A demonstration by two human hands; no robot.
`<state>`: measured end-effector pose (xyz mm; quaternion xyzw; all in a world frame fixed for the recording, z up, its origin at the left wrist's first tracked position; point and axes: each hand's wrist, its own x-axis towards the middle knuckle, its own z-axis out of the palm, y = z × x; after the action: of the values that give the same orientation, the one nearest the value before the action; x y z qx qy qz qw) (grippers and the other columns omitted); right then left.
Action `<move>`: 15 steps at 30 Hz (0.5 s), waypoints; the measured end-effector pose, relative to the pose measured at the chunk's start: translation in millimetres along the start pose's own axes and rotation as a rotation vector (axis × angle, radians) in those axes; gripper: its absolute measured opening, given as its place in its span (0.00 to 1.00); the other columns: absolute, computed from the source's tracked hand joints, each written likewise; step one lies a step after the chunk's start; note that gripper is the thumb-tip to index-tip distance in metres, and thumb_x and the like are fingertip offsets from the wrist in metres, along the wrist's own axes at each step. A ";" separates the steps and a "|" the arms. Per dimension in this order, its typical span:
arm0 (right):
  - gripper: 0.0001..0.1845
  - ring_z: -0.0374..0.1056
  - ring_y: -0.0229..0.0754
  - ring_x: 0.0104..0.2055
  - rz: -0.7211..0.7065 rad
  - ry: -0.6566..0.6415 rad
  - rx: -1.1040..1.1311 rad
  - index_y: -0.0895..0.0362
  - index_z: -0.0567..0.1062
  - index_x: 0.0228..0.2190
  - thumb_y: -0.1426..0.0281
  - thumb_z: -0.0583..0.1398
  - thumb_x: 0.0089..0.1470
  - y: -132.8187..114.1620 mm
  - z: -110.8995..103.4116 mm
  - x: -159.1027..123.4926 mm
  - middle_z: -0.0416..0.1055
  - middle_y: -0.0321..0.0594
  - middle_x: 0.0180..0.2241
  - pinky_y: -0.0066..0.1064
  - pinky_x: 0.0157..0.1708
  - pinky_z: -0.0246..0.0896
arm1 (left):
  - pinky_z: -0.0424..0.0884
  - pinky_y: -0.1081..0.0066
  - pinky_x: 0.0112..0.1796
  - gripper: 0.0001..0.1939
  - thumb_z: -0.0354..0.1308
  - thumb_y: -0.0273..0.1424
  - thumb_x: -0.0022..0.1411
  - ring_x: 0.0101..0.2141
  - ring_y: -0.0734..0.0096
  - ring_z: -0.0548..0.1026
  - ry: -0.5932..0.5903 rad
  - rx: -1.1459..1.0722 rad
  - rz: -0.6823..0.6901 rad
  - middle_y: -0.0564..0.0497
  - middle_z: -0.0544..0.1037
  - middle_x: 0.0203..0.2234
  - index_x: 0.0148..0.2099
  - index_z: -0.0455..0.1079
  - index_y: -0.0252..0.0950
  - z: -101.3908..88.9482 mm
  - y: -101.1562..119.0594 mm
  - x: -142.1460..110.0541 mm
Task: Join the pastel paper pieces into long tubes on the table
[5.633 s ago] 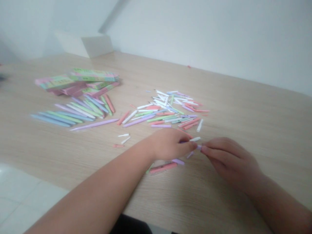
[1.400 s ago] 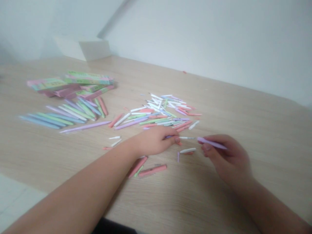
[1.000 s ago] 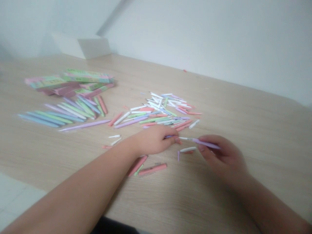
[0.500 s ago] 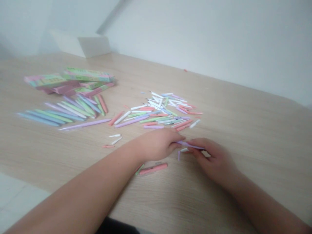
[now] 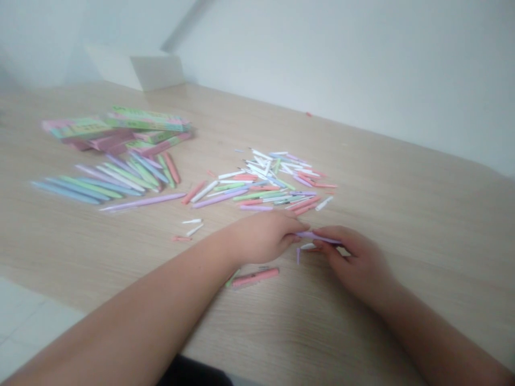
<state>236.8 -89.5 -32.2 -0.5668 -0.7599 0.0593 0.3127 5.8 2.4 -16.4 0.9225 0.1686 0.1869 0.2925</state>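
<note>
Head cam: worn on person's head, faces fwd & down over wooden table (image 5: 422,214), w/ left hand (image 5: 261,237) & right hand (image 5: 358,262) near, wall (image 5: 362,64) far; image prob. slightly tilted.

The left hand (image 5: 261,237) and right hand (image 5: 358,265) pinch a lilac pen barrel (image 5: 317,237) above the wooden tabletop (image 5: 402,214). A heap of loose pen parts (image 5: 269,179) lies at twelve o'clock, a coral pen (image 5: 255,277) at eight.

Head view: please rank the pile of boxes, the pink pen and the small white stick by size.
Largest: the pile of boxes. Then the pink pen, then the small white stick, though the pen lies nearer the camera, so that gap is less sure.
</note>
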 end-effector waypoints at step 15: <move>0.15 0.78 0.48 0.42 0.000 -0.171 -0.123 0.49 0.78 0.50 0.62 0.61 0.63 -8.9 -8.3 9.9 0.81 0.40 0.43 0.40 0.41 0.75 | 0.69 0.64 0.49 0.14 0.50 0.29 0.69 0.48 0.61 0.75 -0.008 0.035 -0.023 0.47 0.79 0.46 0.51 0.74 0.38 10.2 -3.6 1.4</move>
<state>232.4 -86.0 -17.6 -0.5779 -0.7860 0.0606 0.2110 10.8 0.9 -25.9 0.9263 0.1814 0.1766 0.2792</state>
